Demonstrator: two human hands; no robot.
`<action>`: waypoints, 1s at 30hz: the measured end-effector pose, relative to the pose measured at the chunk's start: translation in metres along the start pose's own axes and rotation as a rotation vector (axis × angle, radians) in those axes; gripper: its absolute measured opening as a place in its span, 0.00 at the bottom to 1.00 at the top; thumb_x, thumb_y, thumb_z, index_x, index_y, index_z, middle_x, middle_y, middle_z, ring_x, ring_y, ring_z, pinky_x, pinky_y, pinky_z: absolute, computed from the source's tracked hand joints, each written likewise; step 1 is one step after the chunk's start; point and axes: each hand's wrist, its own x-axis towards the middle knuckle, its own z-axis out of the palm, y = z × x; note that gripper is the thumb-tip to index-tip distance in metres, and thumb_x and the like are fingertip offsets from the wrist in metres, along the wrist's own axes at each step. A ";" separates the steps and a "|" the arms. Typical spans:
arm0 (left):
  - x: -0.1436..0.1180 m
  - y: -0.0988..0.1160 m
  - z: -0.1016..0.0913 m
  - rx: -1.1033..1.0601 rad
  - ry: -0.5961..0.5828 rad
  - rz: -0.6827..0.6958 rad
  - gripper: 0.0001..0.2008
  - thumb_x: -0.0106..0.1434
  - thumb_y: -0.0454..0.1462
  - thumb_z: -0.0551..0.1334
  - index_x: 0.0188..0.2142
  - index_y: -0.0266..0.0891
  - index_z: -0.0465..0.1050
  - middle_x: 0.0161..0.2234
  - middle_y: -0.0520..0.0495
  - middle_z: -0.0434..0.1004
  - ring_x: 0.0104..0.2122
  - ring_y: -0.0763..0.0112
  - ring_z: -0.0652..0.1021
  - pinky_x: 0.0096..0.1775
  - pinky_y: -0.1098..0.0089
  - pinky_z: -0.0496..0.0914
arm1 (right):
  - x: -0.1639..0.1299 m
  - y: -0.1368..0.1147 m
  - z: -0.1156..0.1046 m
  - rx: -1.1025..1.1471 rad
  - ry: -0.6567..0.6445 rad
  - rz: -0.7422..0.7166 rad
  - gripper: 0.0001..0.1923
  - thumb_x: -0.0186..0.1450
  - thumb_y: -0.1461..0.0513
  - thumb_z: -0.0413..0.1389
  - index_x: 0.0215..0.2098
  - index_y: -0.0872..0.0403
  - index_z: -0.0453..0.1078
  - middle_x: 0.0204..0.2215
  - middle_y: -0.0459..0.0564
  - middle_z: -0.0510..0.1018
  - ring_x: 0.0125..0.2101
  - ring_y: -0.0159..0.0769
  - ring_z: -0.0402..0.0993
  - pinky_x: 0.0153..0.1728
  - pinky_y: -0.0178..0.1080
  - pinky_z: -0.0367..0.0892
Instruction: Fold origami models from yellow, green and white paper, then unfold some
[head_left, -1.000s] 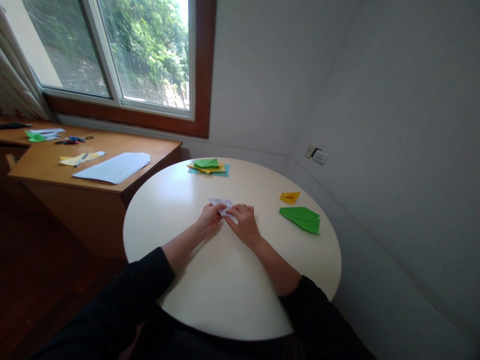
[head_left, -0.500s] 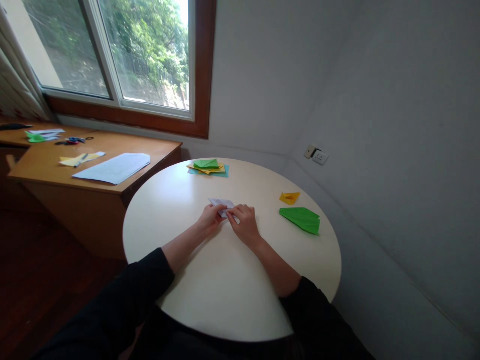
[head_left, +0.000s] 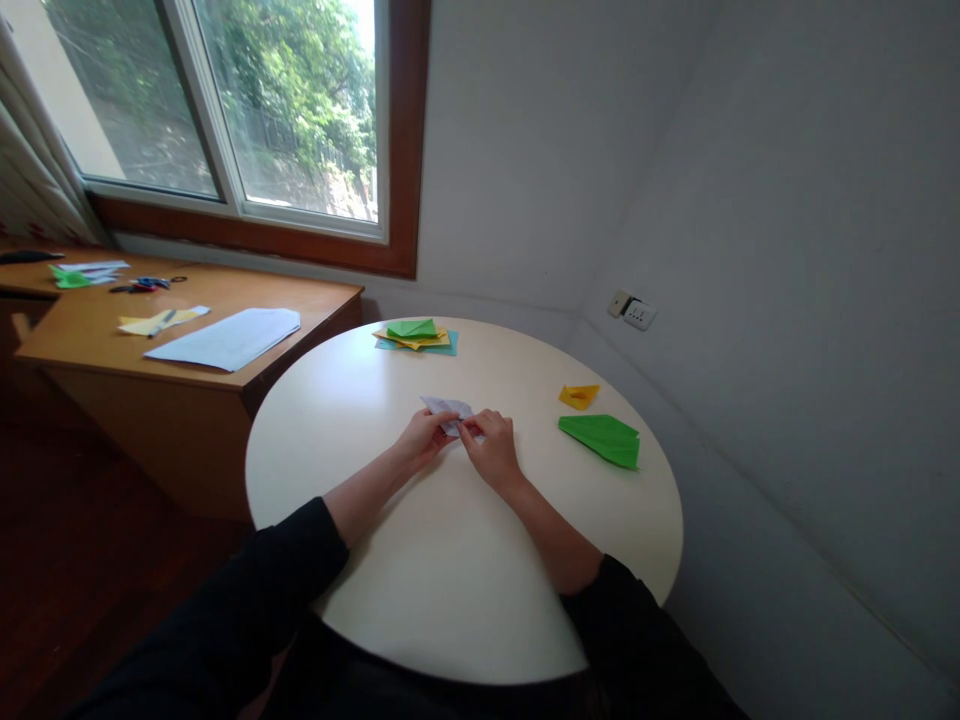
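Observation:
A small piece of folded white paper (head_left: 448,405) is between my two hands, over the middle of the round table (head_left: 442,570). My left hand (head_left: 426,438) grips its left side, thumb on top and fingers underneath. My right hand (head_left: 491,442) pinches the near right edge of the same paper, fingertips close to the left thumb. The hands partly cover the paper, so its full shape is hidden. To the right lie a folded green paper (head_left: 601,441) and a smaller folded yellow-orange paper (head_left: 578,397).
At the table's far edge sits a stack of green, yellow and blue papers (head_left: 415,336). On the left, a wooden desk (head_left: 330,302) holds a white paper stack (head_left: 229,338), a yellow paper with a pen (head_left: 161,322), and scissors (head_left: 146,285). A wall socket (head_left: 639,314) is behind.
The white paper has shifted very slightly to the right, and the fingers of my right hand have moved a little at its edge. Both hands keep their grip.

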 end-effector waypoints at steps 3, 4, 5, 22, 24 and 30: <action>-0.001 0.000 0.001 0.025 -0.034 0.017 0.09 0.43 0.29 0.67 0.28 0.30 0.73 0.29 0.43 0.76 0.30 0.69 0.76 0.38 0.67 0.69 | 0.001 0.002 0.001 0.010 -0.005 0.029 0.07 0.60 0.62 0.53 0.24 0.53 0.69 0.22 0.45 0.71 0.27 0.32 0.66 0.32 0.37 0.54; -0.002 0.000 0.001 0.034 -0.039 0.020 0.10 0.43 0.29 0.67 0.28 0.30 0.74 0.29 0.43 0.77 0.31 0.68 0.76 0.39 0.67 0.69 | 0.001 0.002 0.001 0.012 -0.008 0.040 0.07 0.60 0.62 0.54 0.24 0.53 0.69 0.22 0.44 0.71 0.27 0.32 0.66 0.32 0.37 0.54; -0.002 0.000 0.001 0.042 -0.041 0.022 0.10 0.42 0.29 0.67 0.28 0.30 0.74 0.29 0.43 0.77 0.31 0.68 0.76 0.39 0.66 0.69 | 0.001 0.002 0.001 0.013 -0.012 0.050 0.07 0.60 0.63 0.54 0.24 0.53 0.69 0.22 0.44 0.71 0.26 0.32 0.66 0.31 0.37 0.54; 0.001 -0.004 -0.001 0.094 0.086 0.036 0.10 0.39 0.28 0.66 0.26 0.30 0.73 0.26 0.43 0.77 0.28 0.70 0.76 0.35 0.68 0.69 | 0.002 0.001 -0.004 0.153 0.064 0.045 0.08 0.59 0.60 0.53 0.23 0.53 0.65 0.18 0.42 0.66 0.22 0.30 0.62 0.29 0.35 0.57; 0.001 -0.004 -0.001 0.104 0.085 0.031 0.10 0.40 0.28 0.66 0.26 0.30 0.73 0.27 0.43 0.77 0.28 0.70 0.76 0.35 0.68 0.69 | 0.002 0.002 -0.004 0.198 0.098 0.082 0.06 0.58 0.60 0.53 0.25 0.53 0.65 0.19 0.42 0.64 0.23 0.31 0.62 0.29 0.35 0.58; 0.003 -0.005 -0.003 0.125 0.092 0.036 0.11 0.39 0.28 0.67 0.26 0.30 0.73 0.25 0.44 0.77 0.27 0.69 0.76 0.35 0.67 0.69 | 0.004 0.011 0.000 0.394 0.136 0.292 0.11 0.53 0.58 0.57 0.33 0.53 0.63 0.23 0.42 0.66 0.25 0.31 0.65 0.28 0.35 0.61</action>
